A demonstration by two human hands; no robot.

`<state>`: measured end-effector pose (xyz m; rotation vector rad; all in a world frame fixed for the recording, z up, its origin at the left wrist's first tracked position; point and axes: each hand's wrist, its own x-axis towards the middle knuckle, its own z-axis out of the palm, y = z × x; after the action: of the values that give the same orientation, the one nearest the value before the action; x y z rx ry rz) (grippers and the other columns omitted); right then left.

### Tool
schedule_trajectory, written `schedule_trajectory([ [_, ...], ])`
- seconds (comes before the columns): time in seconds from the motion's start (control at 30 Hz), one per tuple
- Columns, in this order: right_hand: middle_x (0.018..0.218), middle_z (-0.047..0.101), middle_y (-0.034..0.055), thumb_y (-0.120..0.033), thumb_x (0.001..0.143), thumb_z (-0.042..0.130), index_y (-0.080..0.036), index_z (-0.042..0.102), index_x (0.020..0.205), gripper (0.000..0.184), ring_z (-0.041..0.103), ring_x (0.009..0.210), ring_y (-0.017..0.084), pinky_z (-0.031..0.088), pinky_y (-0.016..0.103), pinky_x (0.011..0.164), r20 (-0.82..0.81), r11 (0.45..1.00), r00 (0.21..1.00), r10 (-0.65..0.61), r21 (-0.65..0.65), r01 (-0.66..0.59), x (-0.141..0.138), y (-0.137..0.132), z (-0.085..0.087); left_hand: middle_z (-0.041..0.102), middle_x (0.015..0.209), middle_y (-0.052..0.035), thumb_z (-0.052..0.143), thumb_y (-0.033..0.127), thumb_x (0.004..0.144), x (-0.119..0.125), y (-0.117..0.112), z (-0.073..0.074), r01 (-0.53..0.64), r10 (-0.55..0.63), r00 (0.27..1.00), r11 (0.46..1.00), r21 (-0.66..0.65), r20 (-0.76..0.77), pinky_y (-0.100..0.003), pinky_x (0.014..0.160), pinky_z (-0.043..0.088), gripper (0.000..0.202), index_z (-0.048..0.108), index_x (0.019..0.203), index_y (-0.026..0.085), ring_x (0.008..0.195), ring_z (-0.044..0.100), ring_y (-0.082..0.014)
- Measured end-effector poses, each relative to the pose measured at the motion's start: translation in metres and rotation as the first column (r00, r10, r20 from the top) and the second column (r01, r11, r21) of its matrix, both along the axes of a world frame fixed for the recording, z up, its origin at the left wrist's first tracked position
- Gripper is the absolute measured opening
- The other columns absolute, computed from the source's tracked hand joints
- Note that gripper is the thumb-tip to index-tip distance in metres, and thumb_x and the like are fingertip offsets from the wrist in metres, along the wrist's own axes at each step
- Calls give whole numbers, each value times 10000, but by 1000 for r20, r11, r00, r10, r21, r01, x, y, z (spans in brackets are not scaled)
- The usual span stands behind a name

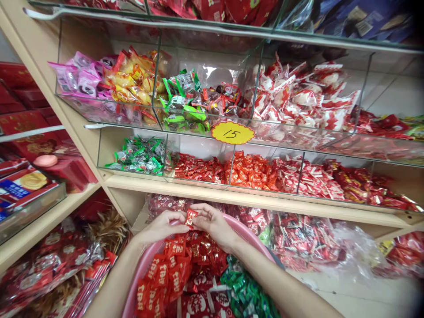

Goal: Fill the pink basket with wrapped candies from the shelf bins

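A small red wrapped candy is pinched between both hands above a pink basin. My left hand grips its left side, fingers closed. On its right side, my right hand has thumb and fingertips closed on it. Below them the basin holds orange-red candy packets, dark red candies and green-wrapped candies. Larger dark red packets lie at the near side of the basin.
Ahead, a wooden shelf carries clear-fronted bins of wrapped sweets. A yellow tag reads 15. Plastic bags of red candies lie under the shelf at right. At left are a boxed snack and red packages.
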<state>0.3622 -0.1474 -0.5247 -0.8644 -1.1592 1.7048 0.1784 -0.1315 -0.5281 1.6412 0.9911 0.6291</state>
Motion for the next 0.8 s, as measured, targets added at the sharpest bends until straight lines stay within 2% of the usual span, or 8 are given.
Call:
schedule_trajectory([
  [0.1, 810, 597, -10, -324, 628, 733, -191, 582, 987, 411, 549, 729, 108, 463, 271, 699, 41, 1000, 999, 14, 16, -14, 3, 0, -1, 605, 741, 19, 655, 310, 702, 1, -2, 5, 6, -6, 1000, 1000, -10, 20, -238, 711, 403, 180, 590, 668, 146, 744, 544, -138],
  [0.2, 828, 598, -5, -322, 630, 726, -194, 578, 997, 416, 554, 728, 114, 459, 268, 669, 96, 999, 995, 26, 31, -29, 8, 0, -1, 662, 917, -28, 658, 312, 705, 2, -4, 10, -12, 16, 996, 999, -51, 86, -279, 842, 398, 168, 609, 674, 155, 933, 568, -189],
  [0.27, 818, 592, -12, -303, 620, 732, -199, 578, 1006, 429, 551, 709, 107, 448, 262, 660, 114, 998, 992, 46, 30, -50, 10, 0, 0, 660, 1006, -52, 644, 324, 721, 2, -5, 12, -33, 40, 993, 997, -63, 113, -297, 881, 388, 181, 609, 666, 155, 993, 559, -204],
  [0.43, 787, 549, -32, -241, 573, 764, -198, 601, 997, 456, 493, 668, 73, 405, 230, 637, 142, 991, 982, 124, 31, -130, 13, -3, -4, 663, 949, -51, 596, 340, 766, 0, -4, 12, -43, 43, 996, 999, -1, 77, -294, 855, 393, 198, 615, 699, 154, 950, 562, -196],
  [0.6, 759, 513, -41, -253, 551, 781, -201, 607, 1000, 484, 478, 670, 76, 399, 238, 636, 139, 984, 974, 178, -9, -179, 10, -5, -8, 667, 969, -58, 616, 344, 747, -1, -2, 9, -39, 38, 998, 999, 0, 52, -297, 870, 390, 208, 622, 671, 152, 979, 559, -208],
  [0.7, 730, 526, -42, -297, 572, 770, -184, 619, 940, 413, 485, 655, 76, 397, 242, 644, 145, 978, 968, 207, -6, -208, 11, -3, -2, 664, 1011, -68, 632, 352, 733, -1, -3, 9, -58, 58, 997, 998, -8, 41, -299, 873, 396, 210, 645, 689, 147, 988, 562, -215],
  [0.8, 730, 568, -26, -341, 585, 759, -165, 609, 880, 374, 507, 655, 84, 405, 251, 659, 165, 986, 975, 149, 45, -158, 20, 2, 10, 677, 967, -69, 569, 386, 783, 0, -5, 12, -86, 86, 996, 996, -6, 22, -300, 846, 414, 257, 666, 805, 149, 935, 579, -207],
])
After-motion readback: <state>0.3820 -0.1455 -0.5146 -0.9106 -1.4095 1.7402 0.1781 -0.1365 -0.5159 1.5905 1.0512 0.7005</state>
